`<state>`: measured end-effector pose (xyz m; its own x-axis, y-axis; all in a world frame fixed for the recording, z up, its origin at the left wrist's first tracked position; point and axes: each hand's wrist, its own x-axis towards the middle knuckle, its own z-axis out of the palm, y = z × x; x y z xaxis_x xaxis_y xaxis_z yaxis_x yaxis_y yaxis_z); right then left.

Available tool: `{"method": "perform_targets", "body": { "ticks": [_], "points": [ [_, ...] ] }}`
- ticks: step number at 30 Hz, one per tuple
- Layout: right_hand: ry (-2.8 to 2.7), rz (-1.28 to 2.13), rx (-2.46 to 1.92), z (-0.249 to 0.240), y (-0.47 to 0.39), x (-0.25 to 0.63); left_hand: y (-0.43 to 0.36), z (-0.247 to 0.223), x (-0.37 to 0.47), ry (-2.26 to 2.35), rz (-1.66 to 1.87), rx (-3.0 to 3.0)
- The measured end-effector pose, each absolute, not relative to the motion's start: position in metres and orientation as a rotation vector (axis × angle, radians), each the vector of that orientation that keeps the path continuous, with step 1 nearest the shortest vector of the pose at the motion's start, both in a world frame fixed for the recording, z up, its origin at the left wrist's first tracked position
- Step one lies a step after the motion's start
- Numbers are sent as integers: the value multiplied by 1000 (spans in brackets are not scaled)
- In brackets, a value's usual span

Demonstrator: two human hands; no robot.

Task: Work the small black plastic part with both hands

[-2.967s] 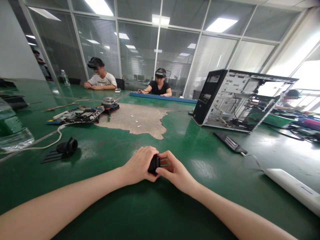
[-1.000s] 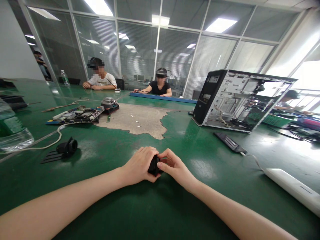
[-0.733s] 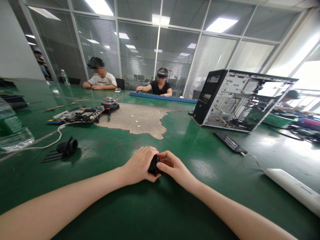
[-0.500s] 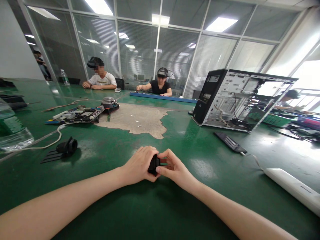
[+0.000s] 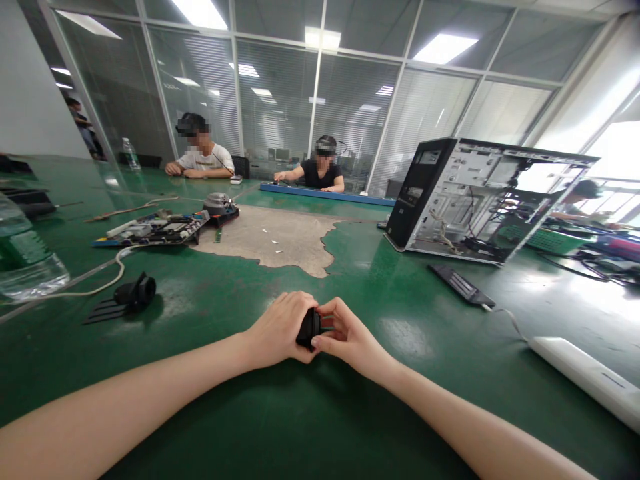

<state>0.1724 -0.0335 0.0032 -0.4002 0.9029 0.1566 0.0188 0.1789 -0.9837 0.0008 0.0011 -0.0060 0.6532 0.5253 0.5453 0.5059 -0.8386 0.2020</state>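
Observation:
Between my two hands, just above the green tabletop (image 5: 210, 407), is a small black plastic part (image 5: 308, 329) with ridged edges; its exact kind does not show. My left hand (image 5: 283, 327) wraps round its left side, the fingers mostly hidden behind it. From the right, my right hand (image 5: 345, 333) pinches its edge between thumb and fingertips. Off to the left lies a black plastic bracket with a round socket and flat slats (image 5: 131, 295).
A motherboard (image 5: 155, 228) and a cooling fan (image 5: 220, 205) lie beyond, left. At right stand an open computer case (image 5: 423, 193), a black slatted piece (image 5: 460, 283) and a white power strip (image 5: 590, 380). A water bottle (image 5: 30, 260) is at far left. Co-workers sit across.
Both hands keep their hold on the black part, almost unmoved. The view has shifted very slightly.

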Motion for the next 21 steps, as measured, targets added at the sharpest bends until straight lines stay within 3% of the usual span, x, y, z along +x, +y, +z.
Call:
{"method": "perform_targets", "body": {
  "ticks": [21],
  "points": [
    [-1584, 1333, -902, 4, -34, 172, 0, -6, 0, 860, 945, 2857]
  ]
}}
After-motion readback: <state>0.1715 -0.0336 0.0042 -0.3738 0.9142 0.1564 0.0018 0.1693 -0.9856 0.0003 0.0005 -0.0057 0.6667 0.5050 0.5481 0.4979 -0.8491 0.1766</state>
